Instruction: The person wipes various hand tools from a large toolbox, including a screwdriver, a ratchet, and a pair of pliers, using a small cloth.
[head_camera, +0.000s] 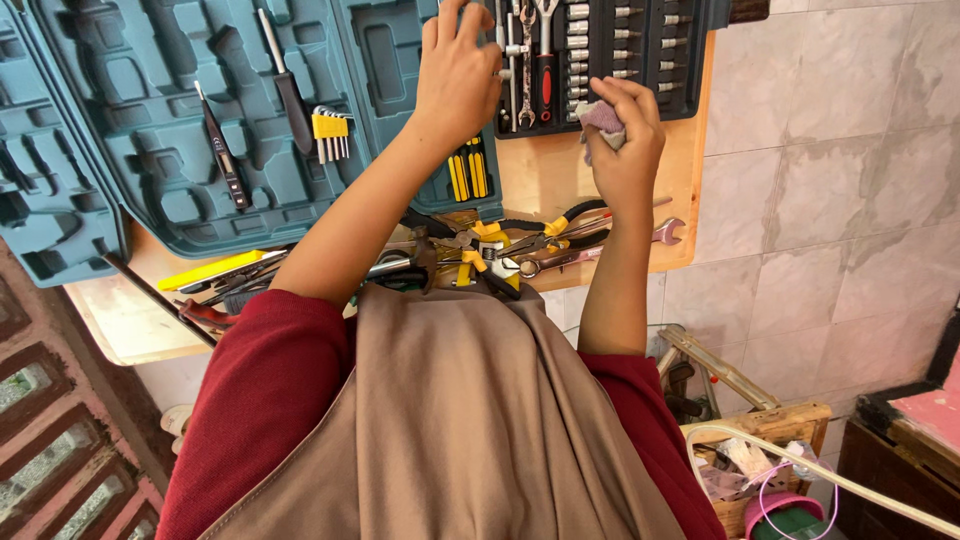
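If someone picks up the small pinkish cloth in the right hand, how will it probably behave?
The pinkish cloth is bunched in the right hand, so it is probably soft and floppy, not stiff. It looks small and thin, likely very light. Crumpled fabric should not roll or slip on the wooden board; it would probably sag and unfold.

A bare strip of wooden tabletop (545, 175) lies open between the teal tool case (180, 130), the black socket tray (610, 55) and the heap of pliers and wrenches (510, 250), which blocks the near edge.
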